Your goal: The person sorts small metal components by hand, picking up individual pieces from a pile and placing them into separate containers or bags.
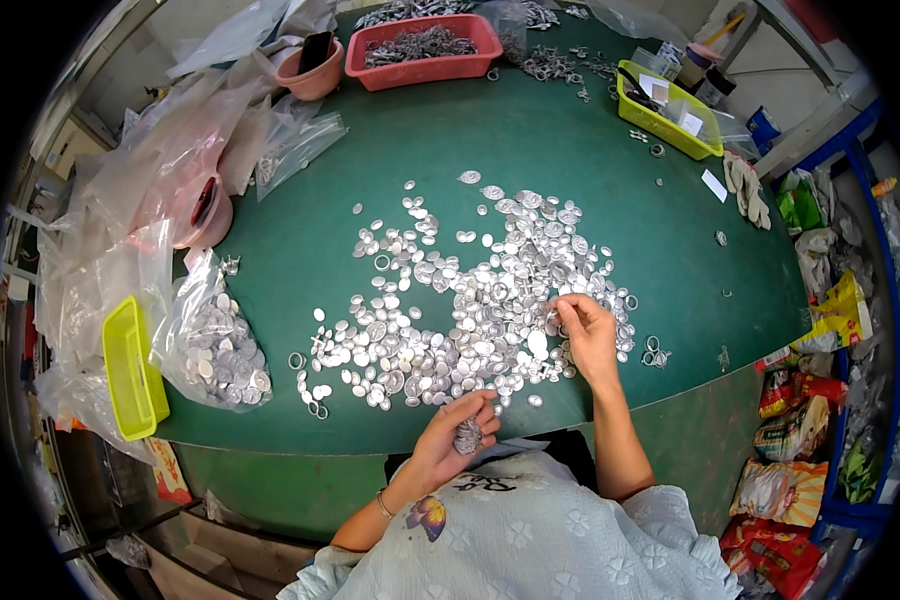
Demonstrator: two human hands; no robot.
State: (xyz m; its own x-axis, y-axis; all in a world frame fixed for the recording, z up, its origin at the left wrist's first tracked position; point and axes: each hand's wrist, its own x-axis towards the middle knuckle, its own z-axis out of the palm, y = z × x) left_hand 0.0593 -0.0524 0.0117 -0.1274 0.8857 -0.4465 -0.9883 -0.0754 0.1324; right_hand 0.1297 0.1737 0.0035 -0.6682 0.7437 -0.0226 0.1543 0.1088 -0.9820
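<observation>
Many small silver metal pieces, mostly flat ovals like medallions, lie in a loose spread-out pile (510, 300) on the green tabletop (370, 150). My left hand (440, 440) is closed near the table's front edge, its fingers curled round a clump of silver oval metal pieces (467, 436). Over the right part of the pile, my right hand (592, 340) pinches at its thumb and fingertips what looks like a small silver piece, partly hidden by the fingers. A few rings (297, 360) lie at the left fringe of the pile, and more rings (655, 352) at its right.
A clear bag of silver ovals (225, 350) and a yellow-green tray (133, 370) stand at left, beside plastic bags (110, 230). Farther back are a red tray of metal parts (425, 72), a pink bowl (313, 80), a yellow-green basket (705, 135) and gloves (747, 190).
</observation>
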